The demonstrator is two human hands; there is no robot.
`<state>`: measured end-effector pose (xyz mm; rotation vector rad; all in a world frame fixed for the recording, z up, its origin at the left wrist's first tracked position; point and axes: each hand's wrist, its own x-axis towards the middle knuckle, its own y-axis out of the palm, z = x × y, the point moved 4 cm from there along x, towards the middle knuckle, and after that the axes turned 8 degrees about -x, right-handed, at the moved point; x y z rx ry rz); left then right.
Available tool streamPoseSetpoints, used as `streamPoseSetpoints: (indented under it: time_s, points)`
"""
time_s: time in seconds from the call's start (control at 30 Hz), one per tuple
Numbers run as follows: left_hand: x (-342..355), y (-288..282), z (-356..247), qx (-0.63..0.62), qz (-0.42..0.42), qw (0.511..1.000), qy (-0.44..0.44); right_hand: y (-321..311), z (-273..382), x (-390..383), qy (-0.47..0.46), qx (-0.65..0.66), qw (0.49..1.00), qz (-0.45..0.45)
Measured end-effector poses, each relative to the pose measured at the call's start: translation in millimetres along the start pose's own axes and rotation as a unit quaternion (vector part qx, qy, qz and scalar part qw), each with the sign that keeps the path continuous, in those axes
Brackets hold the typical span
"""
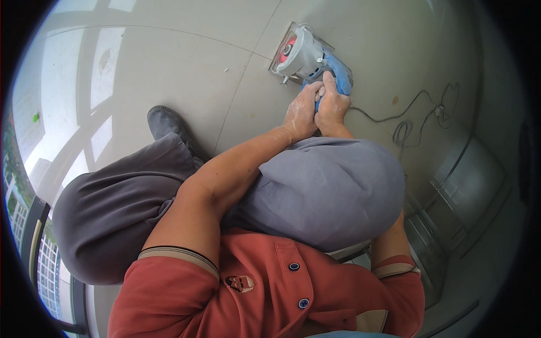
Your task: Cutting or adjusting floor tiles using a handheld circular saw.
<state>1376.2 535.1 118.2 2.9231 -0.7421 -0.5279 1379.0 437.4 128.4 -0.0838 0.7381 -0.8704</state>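
A handheld tile cutter (307,55) with a dusty grey guard, a red disc, a flat base plate and a blue body rests on the tiled floor (186,62), beyond my knees. Both my arms reach forward to its rear. My right hand (333,107) is wrapped around the blue handle, thumb lying along the top. Close against it, my left hand (302,110) is closed on the same tool from the left side. Pale dust coats the fingers of both. The cutter's lower edge and any cut beneath it are hidden.
A dark power cord (376,120) runs from the cutter to the right, looping on the floor near a small pale connector (439,110). My shoe (164,121) stands left of the cutter. A dark-framed railing (35,231) lies at the far left. Thin joints divide the tiles.
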Motion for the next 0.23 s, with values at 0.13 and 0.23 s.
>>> streamPoseSetpoints:
  time_s: [0.13, 0.23]
  points:
    - [-0.4, -0.4, 0.3, -0.010, 0.005, 1.000, -0.004, -0.4, -1.8, 1.8, -0.005, 0.006, 1.000, 0.009]
    - [-2.2, -2.0, 2.1, -0.006, 0.002, 1.000, -0.004, 1.4, -1.9, 0.1, -0.001, 0.004, 1.000, 0.009]
